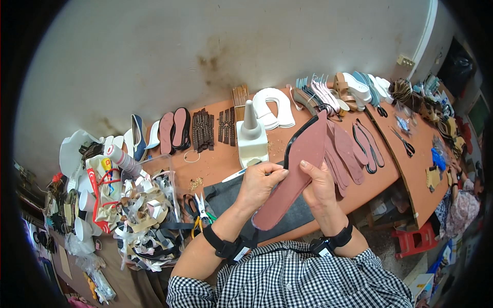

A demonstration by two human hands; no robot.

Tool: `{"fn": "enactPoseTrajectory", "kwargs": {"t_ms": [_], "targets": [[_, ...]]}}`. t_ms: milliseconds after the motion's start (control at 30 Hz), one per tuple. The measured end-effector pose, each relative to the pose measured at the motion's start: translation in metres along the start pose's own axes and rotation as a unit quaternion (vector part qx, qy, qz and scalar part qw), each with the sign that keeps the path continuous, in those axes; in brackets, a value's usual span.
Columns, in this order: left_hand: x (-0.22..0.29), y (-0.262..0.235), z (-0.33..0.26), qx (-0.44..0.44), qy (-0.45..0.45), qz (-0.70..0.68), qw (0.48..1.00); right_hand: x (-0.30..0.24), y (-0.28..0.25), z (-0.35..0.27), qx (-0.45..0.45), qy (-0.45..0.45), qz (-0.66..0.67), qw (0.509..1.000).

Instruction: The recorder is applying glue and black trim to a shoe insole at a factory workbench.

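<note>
The white stand (252,151), topped by a grey cone, served as the landmark on the table (208,167). The pink sole (290,186) was held in the air to the right of the stand and nearer the wearer, tilted, with its narrower end toward the wearer and its far end beyond the stand's right side. A black strip (290,142) bordered the left edge of its far half. The step in hand appeared to be the fitting of this strip along the rim; the next move, by that reading, called for the free edge to be followed toward the near end, the strip kept flush and the sole steady. The left hand (261,180), just in front of the stand, was closed in a pinch of thumb and forefinger where the strip met the grip, its forearm slanting up from the lower left. The right hand (319,186), farther right of the stand, gripped the sole, thumb flat on the upper face and the fingers mostly hidden beneath; its forearm rose from the lower right. Loose pink soles (349,154) lay to the right of the stand.
</note>
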State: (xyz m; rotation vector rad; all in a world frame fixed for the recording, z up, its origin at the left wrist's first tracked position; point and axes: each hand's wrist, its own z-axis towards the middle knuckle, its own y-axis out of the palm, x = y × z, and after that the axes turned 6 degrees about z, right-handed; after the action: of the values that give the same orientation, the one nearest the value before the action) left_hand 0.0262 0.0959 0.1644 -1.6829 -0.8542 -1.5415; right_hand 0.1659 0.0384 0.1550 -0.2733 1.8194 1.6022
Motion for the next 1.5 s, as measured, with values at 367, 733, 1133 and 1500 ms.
{"fn": "enactPoseTrajectory", "kwargs": {"t_ms": [367, 733, 1133, 1500], "targets": [[-0.008, 0.004, -0.004, 0.002, 0.061, 0.029, 0.998, -0.005, 0.001, -0.007, 0.013, -0.014, -0.008, 1.0], [0.008, 0.002, -0.008, -0.051, 0.056, 0.177, 0.981, -0.007, 0.002, -0.013, -0.004, -0.024, -0.012, 1.0], [0.004, 0.015, -0.02, 0.089, 0.08, 0.084, 0.989, -0.012, 0.005, -0.004, -0.022, -0.044, 0.006, 0.999], [0.004, 0.012, -0.014, 0.071, 0.185, 0.146, 0.969, -0.016, 0.002, -0.001, -0.012, -0.037, 0.029, 0.999]]}}
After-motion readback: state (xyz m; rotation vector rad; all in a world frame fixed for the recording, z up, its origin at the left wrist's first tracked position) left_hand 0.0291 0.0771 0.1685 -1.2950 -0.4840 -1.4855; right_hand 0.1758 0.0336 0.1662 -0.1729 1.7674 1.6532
